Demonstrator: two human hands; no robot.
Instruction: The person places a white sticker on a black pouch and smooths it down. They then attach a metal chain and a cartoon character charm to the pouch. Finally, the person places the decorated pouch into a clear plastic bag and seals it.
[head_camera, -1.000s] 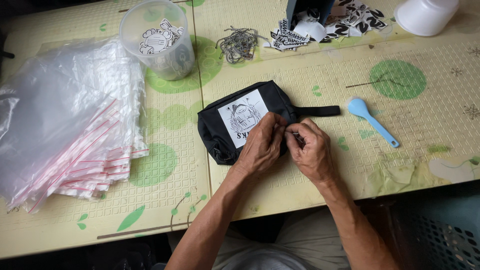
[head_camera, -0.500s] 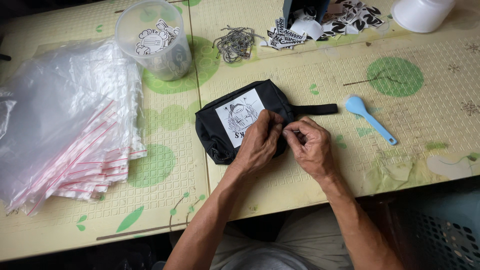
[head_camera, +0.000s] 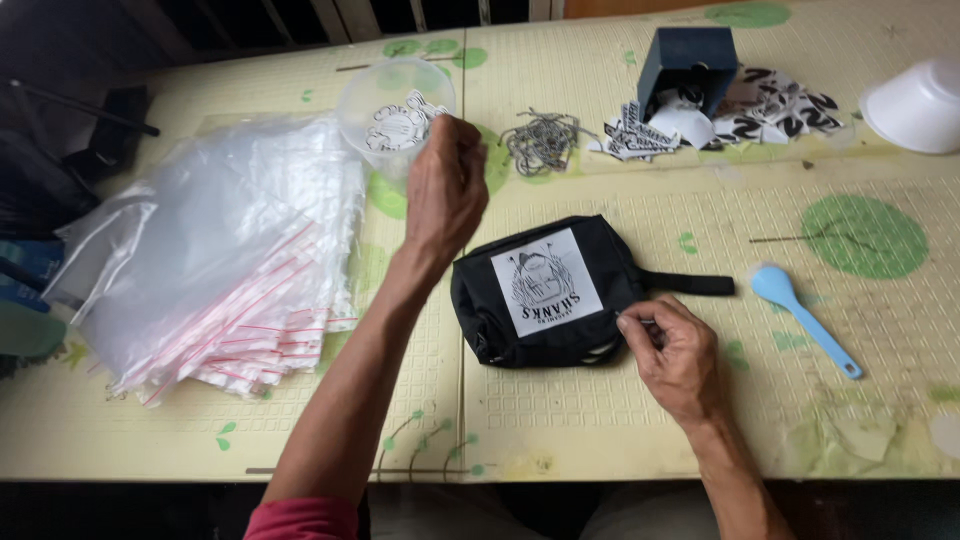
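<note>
On the desk (head_camera: 600, 440), the right hand (head_camera: 675, 355) pinches the black pouch (head_camera: 545, 290) at its lower right edge. The left hand (head_camera: 445, 190), fingers curled shut, hovers over the clear plastic cup (head_camera: 385, 105), up and left of the pouch.

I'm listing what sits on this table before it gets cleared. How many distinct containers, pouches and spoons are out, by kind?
Black zip pouch, right hand at its edge: 1
Clear plastic cup, left hand raised beside it: 1
White bowl, upside down: 1
Dark blue box: 1
Light blue spoon: 1
Total: 5
</note>
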